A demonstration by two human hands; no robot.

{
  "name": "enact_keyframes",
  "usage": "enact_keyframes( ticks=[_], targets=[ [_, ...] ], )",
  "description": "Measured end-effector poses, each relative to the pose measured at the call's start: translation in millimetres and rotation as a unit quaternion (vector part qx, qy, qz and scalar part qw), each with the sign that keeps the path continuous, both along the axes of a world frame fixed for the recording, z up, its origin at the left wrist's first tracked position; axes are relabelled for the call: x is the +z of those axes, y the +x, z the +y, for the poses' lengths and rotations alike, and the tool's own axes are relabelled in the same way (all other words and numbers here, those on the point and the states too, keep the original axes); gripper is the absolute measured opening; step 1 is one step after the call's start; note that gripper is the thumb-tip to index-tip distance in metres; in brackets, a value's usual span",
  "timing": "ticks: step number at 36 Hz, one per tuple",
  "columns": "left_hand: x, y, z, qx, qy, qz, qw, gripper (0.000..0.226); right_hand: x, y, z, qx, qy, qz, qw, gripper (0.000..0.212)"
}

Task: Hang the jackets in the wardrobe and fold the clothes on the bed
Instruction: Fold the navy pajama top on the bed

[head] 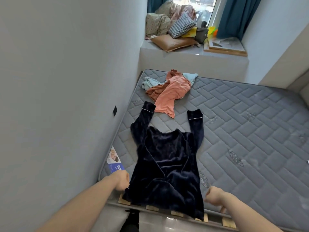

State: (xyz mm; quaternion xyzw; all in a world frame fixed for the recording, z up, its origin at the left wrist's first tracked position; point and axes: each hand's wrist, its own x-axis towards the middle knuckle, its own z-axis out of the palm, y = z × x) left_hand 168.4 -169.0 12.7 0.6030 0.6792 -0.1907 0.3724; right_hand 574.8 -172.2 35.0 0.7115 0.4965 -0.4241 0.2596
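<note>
Already spread flat near the foot of the mattress (234,123), the dark velvet top (165,164) is lying sleeves-up while the left hand (122,180) is gripping its hem corner and the right hand (213,195), fingers curled, is sitting just beside the other edge, its hold unclear. Folding well probably means smoothing first, then bringing the sleeves inward evenly; the orange garment (170,96) is waiting beyond.

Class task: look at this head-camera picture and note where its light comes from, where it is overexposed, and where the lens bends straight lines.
Head view: daylight enters through the window, which is blown out to near white; the wide lens curves the mattress edge and the walls; the dark velvet top shows only faint sheen.
</note>
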Motion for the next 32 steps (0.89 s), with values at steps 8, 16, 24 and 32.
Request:
enact_keyframes(
  ticks=[8,16,24,32],
  targets=[
    [11.2,-22.2,78.9,0.015,0.028,-0.001,0.999,0.029,-14.8,-19.1,59.7,-0.049,0.055,0.037,0.997,0.016],
    [-8.2,-47.6,188.3,0.065,0.023,-0.031,0.997,0.009,-42.2,-61.1,144.4,-0.052,0.114,0.075,0.989,0.033],
    [-84.6,-55.4,300.5,0.074,0.047,-0.050,0.995,0.016,-90.7,-99.9,232.5,-0.097,0.173,0.106,0.974,0.044],
    [-179.7,-33.4,375.0,0.148,0.053,-0.074,0.985,0.056,-185.1,-108.9,287.1,-0.114,0.182,0.100,0.972,0.049]
  ],
)
